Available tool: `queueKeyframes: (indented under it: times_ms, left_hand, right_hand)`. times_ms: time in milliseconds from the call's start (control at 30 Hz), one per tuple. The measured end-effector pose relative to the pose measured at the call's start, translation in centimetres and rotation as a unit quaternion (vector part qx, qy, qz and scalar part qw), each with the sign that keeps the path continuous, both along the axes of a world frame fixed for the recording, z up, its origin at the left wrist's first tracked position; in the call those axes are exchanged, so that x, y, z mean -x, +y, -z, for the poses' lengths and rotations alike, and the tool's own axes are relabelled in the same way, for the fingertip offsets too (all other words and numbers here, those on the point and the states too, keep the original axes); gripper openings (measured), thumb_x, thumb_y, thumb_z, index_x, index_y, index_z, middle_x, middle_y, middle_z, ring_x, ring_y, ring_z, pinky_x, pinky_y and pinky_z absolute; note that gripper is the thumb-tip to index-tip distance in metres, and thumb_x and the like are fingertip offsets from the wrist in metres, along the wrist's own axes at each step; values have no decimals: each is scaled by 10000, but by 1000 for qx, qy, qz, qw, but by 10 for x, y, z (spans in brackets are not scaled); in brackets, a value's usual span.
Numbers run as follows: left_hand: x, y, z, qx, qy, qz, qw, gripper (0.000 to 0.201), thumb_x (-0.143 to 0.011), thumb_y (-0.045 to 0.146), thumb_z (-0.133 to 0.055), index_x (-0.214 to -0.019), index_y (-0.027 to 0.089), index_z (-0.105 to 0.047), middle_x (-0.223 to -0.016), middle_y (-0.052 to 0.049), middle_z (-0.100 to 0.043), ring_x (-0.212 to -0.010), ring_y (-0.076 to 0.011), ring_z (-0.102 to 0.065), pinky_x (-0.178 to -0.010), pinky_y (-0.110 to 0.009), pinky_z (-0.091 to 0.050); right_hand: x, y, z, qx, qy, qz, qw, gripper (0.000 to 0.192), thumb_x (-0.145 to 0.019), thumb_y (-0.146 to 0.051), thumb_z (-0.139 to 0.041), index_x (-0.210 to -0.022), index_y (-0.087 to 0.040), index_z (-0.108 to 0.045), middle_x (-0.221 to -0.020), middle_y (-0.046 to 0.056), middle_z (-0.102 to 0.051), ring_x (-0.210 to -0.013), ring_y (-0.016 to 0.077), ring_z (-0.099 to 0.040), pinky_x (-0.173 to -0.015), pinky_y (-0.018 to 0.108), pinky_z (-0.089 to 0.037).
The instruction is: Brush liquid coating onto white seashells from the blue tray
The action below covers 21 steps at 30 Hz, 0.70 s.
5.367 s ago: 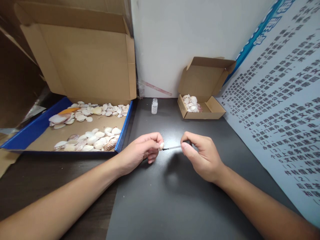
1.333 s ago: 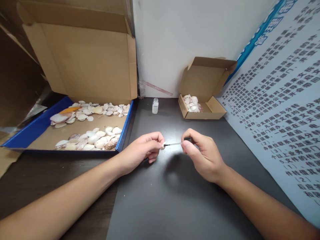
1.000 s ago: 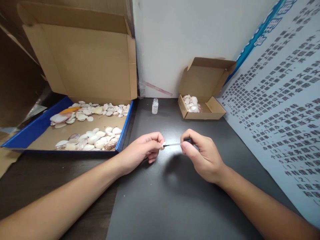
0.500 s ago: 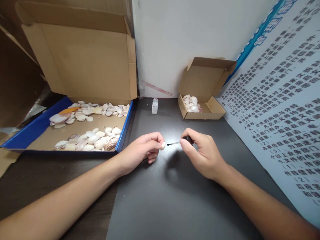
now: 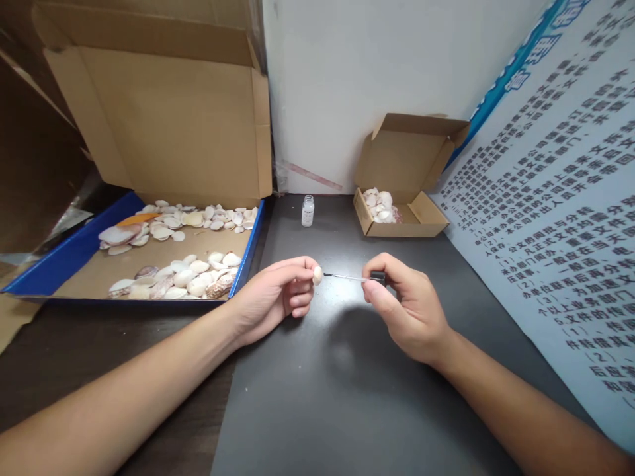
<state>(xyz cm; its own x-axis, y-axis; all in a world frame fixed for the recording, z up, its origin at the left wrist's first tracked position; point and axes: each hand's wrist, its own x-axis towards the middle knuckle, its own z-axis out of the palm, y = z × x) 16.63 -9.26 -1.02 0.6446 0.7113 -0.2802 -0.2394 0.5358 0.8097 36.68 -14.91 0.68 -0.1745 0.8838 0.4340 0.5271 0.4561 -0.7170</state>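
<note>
My left hand (image 5: 280, 296) pinches a small pale seashell (image 5: 317, 275) between thumb and fingertips, just above the dark table (image 5: 337, 390). My right hand (image 5: 404, 305) grips the black cap of a thin brush (image 5: 347, 277), whose tip touches the shell. A small clear bottle (image 5: 307, 211) without its cap stands farther back, between the two boxes.
A large open cardboard box with a blue rim (image 5: 248, 254) holds several seashells on the left. A small open cardboard box (image 5: 424, 221) with several shells sits at the back right. A printed board (image 5: 550, 218) leans along the right; a white wall is behind.
My left hand has lifted and turned the shell slightly upward. The brush drew back from the shell half a second ago and its tip is now back on it.
</note>
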Motion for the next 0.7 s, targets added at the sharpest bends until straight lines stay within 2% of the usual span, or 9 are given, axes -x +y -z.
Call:
queueKeyframes:
  times_ms: [200,400,567,700]
  left_hand:
    - [0,0,-1,15,-17,7,1000,93,-862,187,-582,-784,157,-541,-591,71,-308,-499,-67,-274,-473,-191,-273]
    - [-1,0,1,13,-20,1,1000,71,-866,191,-589,-813,156,-555,-586,76,-300,-494,-65,-274,-468,-185,-275]
    - [0,1,1,10,-19,1,1000,83,-876,191,-582,-808,156,-549,-594,72,-311,-497,-62,-289,-477,-183,-288]
    - [0,0,1,9,-18,-1,1000,81,-880,191,-584,-816,153,-551,-587,74,-321,-492,-59,-290,-472,-182,-288]
  right_hand:
    - [1,3,5,55,-75,15,996,164,-912,-274,-521,-766,-201,-505,-634,-40,-499,-564,115,-451,-555,245,-353]
    - [-1,1,2,28,-29,-2,999,148,-918,-266,-495,-782,-209,-488,-645,-37,-506,-580,122,-460,-563,244,-366]
    - [1,2,4,84,-95,0,992,190,-926,-284,-516,-757,-207,-483,-643,-37,-496,-579,124,-443,-564,257,-346]
    - [0,1,4,53,-55,-27,997,170,-928,-277,-501,-773,-210,-481,-651,-35,-498,-586,126,-451,-568,253,-363]
